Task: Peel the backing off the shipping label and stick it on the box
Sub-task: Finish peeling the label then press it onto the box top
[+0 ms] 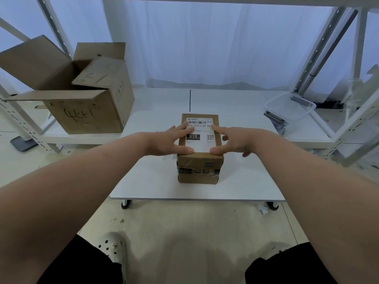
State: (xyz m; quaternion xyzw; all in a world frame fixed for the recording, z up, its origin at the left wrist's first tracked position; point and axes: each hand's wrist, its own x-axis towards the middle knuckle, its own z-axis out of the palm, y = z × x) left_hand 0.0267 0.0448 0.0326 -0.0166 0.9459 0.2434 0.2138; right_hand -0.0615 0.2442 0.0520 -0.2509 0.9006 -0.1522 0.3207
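- Task status: the shipping label (200, 134) lies flat on the top face of the box (200, 158), printed side up. Judged from this, peeling and placement are done; no backing sheet is visible anywhere in the view.
- Location of the work: the box stands near the middle of the white counter (155, 181), with tape wrapped around its near side.
- Left hand (170, 141): your grip is spread apart, not clamped on anything. The thumb presses the label's near left corner and a fingertip rests on the upper left area by the barcode.
- Right hand (231, 140): grip likewise spread and flat. The thumb is on the near right corner, the forefinger on the upper right edge of the label; the other fingers hang beside the box wall.
- Remaining work, as a judgement: smooth the label outward so that edges and corners bond, then lift both hands. Whether any edge is still raised cannot be told at this scale.
- Container, far left: a large open cardboard carton (82, 99) sits on the shelf, its flaps up and one flap folded inward. Its contents are hidden.
- Container, far right: a clear plastic tub (291, 107) sits at the counter's far right corner. It appears to hold nothing, though the transparent walls make this uncertain.
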